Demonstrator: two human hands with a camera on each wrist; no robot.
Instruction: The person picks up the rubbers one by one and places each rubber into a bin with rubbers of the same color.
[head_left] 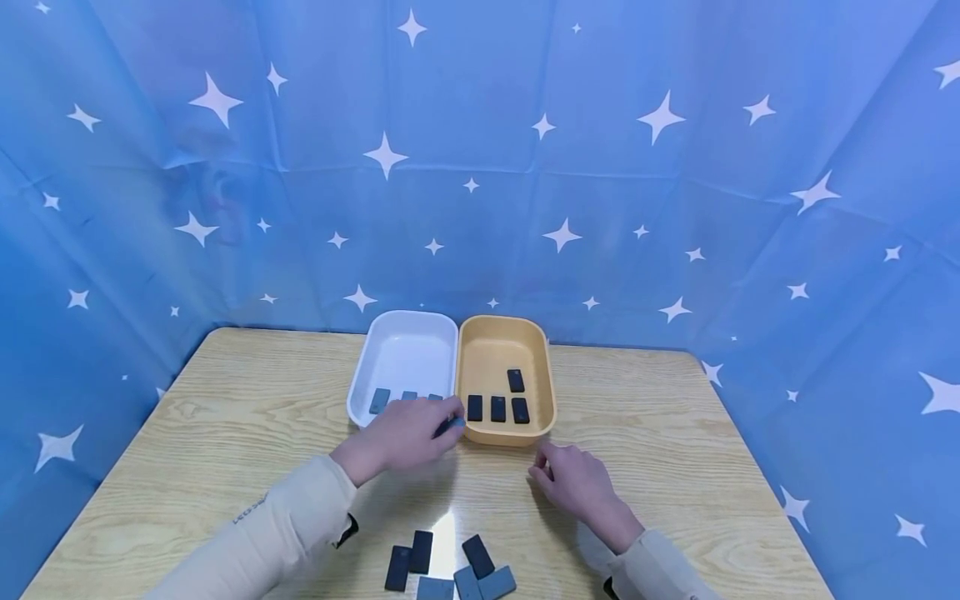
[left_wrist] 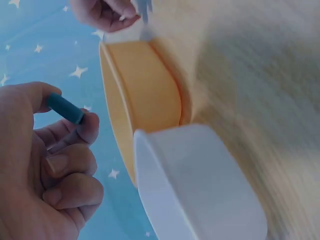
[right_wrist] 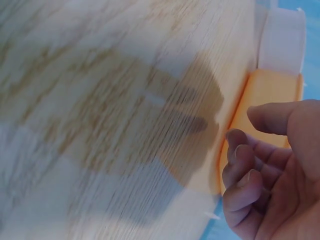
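My left hand (head_left: 408, 435) pinches a small blue-grey rectangular tile (left_wrist: 66, 108) between thumb and index finger, over the near edge where the two bins meet. Blue-grey tiles (head_left: 380, 401) lie in the white bin (head_left: 405, 320), partly hidden by this hand. Several black tiles (head_left: 498, 408) lie in the orange bin (head_left: 507, 438), three of them in a row. My right hand (head_left: 576, 479), fingers loosely curled, is just in front of the orange bin's near right corner and holds nothing.
Near the table's front edge lie loose tiles: black ones (head_left: 399, 568) and blue-grey ones (head_left: 497, 583), some touching or overlapping. The bins stand side by side at the back of the wooden table (head_left: 262, 417). Behind it hangs a blue curtain (head_left: 480, 208) with white stars.
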